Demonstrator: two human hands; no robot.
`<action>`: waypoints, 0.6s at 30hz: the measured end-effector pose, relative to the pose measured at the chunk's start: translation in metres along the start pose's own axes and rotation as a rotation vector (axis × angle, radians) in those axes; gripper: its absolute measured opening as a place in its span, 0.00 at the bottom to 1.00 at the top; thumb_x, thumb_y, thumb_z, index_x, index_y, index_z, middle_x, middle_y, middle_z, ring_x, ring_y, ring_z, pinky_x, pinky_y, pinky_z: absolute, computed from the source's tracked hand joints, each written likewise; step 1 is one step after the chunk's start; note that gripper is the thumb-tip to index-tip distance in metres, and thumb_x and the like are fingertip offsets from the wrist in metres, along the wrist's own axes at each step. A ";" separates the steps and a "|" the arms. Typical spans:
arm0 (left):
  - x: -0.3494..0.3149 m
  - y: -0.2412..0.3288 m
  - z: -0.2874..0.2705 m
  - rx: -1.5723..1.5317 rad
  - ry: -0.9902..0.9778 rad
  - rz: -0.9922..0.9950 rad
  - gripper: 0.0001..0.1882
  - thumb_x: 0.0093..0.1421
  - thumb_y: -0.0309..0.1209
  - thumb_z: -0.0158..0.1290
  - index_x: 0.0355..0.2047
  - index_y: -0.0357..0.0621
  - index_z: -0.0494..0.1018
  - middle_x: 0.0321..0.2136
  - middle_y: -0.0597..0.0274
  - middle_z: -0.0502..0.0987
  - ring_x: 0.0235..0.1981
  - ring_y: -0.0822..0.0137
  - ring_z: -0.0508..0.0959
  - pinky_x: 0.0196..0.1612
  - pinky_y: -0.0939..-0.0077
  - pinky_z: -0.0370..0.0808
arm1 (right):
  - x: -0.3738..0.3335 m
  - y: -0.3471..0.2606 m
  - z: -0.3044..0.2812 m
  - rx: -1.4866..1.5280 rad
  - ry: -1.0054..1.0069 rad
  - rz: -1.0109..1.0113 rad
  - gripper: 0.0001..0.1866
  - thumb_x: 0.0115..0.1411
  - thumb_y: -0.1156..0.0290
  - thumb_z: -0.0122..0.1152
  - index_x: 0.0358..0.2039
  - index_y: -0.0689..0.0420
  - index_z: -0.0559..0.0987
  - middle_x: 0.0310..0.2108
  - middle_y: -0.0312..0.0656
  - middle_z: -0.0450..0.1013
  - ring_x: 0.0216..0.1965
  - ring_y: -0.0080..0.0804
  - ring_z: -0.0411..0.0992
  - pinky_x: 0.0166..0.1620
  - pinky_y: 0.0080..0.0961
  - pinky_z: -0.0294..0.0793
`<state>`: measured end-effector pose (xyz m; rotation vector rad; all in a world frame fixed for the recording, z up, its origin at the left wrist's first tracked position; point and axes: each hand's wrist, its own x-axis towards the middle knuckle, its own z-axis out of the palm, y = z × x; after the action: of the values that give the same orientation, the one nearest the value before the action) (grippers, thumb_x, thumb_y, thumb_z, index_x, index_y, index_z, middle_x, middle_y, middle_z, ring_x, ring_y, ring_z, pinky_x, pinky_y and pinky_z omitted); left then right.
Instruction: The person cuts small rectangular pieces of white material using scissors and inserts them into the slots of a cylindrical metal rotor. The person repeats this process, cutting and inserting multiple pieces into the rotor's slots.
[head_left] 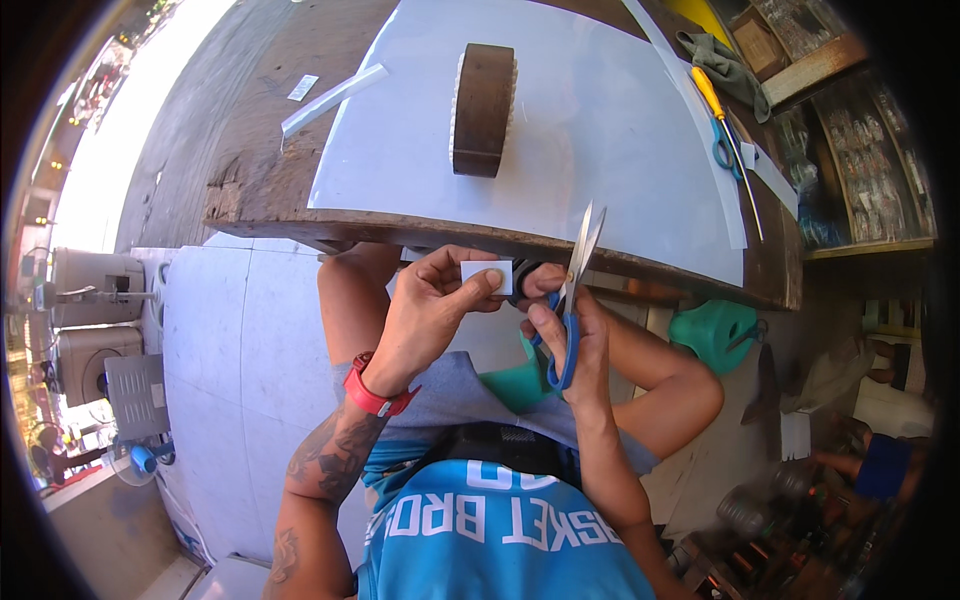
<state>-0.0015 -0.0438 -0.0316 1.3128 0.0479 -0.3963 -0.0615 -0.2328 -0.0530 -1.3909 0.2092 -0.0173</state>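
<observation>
My left hand (437,300) pinches a small white rectangular piece (480,272), paper or card, between thumb and fingers just in front of the table edge. Blue-handled scissors (570,315) are in my right hand (585,345), their metal blades pointing up and slightly parted. The blades stand to the right of the white piece, apart from it. On the white sheet (390,150) covering the table sits a dark brown curved block (484,110) with pale, bumpy trim along both sides.
Clear strips (335,100) and a small label (302,88) lie left on the wooden table (240,180). To the right are a yellow-handled screwdriver (708,92), a second pair of scissors (722,145) and a grey cloth (722,62). Shelves (870,150) hold packaged items.
</observation>
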 end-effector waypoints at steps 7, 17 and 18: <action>-0.007 0.004 0.002 0.119 -0.054 0.001 0.17 0.68 0.31 0.64 0.51 0.32 0.77 0.37 0.57 0.86 0.36 0.73 0.85 0.45 0.76 0.85 | 0.021 -0.013 0.008 -0.035 -0.054 -0.023 0.16 0.64 0.75 0.71 0.51 0.59 0.78 0.34 0.36 0.80 0.32 0.14 0.75 0.33 0.11 0.72; -0.012 -0.024 0.020 -0.104 0.190 0.065 0.15 0.68 0.31 0.64 0.49 0.33 0.78 0.41 0.59 0.83 0.39 0.73 0.82 0.44 0.74 0.83 | 0.018 -0.002 0.017 0.001 -0.024 -0.005 0.16 0.66 0.73 0.70 0.51 0.62 0.77 0.34 0.34 0.76 0.30 0.19 0.77 0.34 0.17 0.78; -0.010 -0.023 0.018 -0.114 0.175 0.107 0.14 0.68 0.30 0.64 0.48 0.34 0.78 0.41 0.59 0.83 0.40 0.73 0.82 0.44 0.74 0.83 | 0.014 -0.003 0.015 -0.042 -0.011 -0.008 0.16 0.65 0.73 0.71 0.51 0.62 0.77 0.34 0.34 0.76 0.30 0.19 0.77 0.33 0.17 0.78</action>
<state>-0.0214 -0.0624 -0.0456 1.2289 0.1439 -0.1845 -0.0448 -0.2209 -0.0499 -1.4332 0.1953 -0.0117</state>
